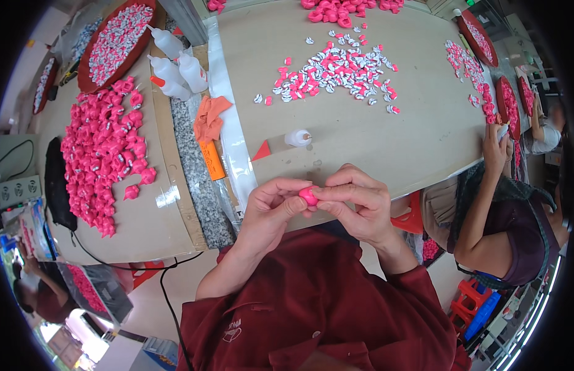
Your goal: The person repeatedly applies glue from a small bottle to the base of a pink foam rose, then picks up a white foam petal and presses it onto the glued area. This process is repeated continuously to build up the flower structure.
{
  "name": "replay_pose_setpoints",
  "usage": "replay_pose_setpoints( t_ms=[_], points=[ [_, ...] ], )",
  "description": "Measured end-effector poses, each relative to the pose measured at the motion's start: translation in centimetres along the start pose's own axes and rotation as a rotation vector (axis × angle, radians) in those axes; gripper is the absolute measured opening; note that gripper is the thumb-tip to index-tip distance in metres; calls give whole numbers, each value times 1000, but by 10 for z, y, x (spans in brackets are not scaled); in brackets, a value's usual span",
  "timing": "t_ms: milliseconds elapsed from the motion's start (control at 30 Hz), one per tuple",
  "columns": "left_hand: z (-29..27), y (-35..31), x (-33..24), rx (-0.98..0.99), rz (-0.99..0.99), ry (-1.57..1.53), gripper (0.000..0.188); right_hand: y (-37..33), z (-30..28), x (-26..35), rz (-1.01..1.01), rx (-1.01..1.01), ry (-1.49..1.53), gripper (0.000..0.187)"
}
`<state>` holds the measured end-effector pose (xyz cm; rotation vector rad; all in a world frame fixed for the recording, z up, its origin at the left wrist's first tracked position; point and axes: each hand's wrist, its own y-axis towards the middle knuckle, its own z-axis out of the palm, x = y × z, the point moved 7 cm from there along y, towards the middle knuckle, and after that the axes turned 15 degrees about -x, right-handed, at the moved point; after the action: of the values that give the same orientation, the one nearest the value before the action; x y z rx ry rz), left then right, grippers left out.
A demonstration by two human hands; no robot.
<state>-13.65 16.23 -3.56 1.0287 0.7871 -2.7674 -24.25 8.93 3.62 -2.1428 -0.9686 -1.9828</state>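
While pinched between both hands at near edge of surface (361, 148), small pink piece (308, 195) sits centred: left hand (271, 213), right hand (358, 207) fingertips closed on it, equally near.

The small bright pink piece (308, 195) pinched between the left hand (271, 210) and the right hand (361, 207) is mostly covered by fingertips, so its shape cannot be told. At the far edge, the heap of larger pink pieces (346, 9) is cut off by the picture's top. The round brown tray of pink-and-white pieces (478, 37) at the far right is bent and partly cropped at the rim. To the right, a co-worker's hand (497, 145) hides whatever it holds. The pink-and-white pieces scattered mid-table (336, 71) are too small to make out singly.
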Motion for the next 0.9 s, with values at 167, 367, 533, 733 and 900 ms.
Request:
replay_pose_setpoints(
  t_ms=[167, 367, 533, 733, 900],
  points=[
    [1, 0, -12, 16, 172, 165, 21, 1, -7, -16, 326, -54, 89, 15],
    [-1, 1, -12, 40, 181, 254, 24, -7, 1, -38, 697, 25, 301, 9],
    [-2, 0, -16, 7, 230, 385, 23, -11, 1, -38, 554, 20, 246, 8],
    [-1, -6, -23, -116, 352, 495, 23, -14, 2, -32, 381, -67, 112, 9],
    [2, -9, -27, -117, 421, 547, 23, -16, 3, -30, 320, -108, 110, 9]
  ],
)
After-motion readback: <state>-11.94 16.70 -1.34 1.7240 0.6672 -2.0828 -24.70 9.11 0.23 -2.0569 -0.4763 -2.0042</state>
